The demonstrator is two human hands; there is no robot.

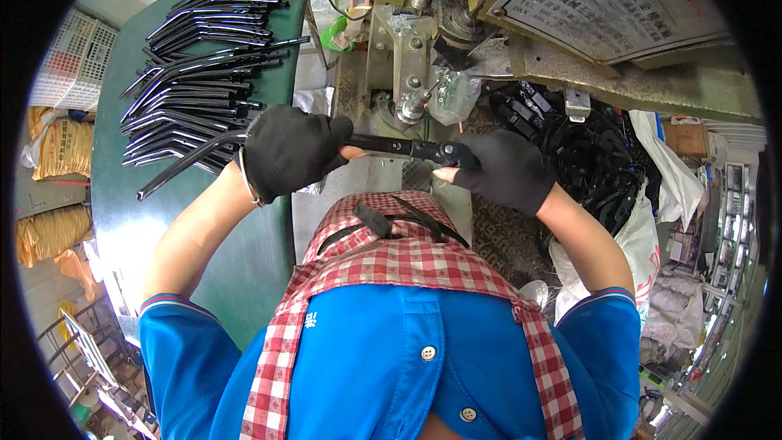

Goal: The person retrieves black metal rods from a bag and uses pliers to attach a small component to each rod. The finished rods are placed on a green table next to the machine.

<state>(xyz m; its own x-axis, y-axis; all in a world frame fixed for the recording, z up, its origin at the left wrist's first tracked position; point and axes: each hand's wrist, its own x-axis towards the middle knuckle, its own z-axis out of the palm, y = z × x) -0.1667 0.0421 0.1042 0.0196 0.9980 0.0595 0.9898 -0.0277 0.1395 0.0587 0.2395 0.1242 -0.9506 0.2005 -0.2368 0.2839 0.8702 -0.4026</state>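
Note:
A bent black metal tube (379, 144) is held level in front of my red-checked apron. My left hand (289, 151), in a black glove with bare fingertips, is wrapped round its middle; the bent end sticks out to the left. On the tube's right end sits a short black fitting (437, 151) with a round pin or bolt. My right hand (509, 173), gloved the same way and slightly blurred, grips that fitting, its bare thumb tip against it. Several similar bent black tubes (195, 85) lie in rows on the green table (244, 269) at left.
Just beyond my hands stands a metal press (413, 65) with a clear plastic bag (454, 99) beside it. A machine body with a metal plate (607, 4) overhangs at upper right. Black parts (582, 134) are heaped on the right, near a white sack (643, 248).

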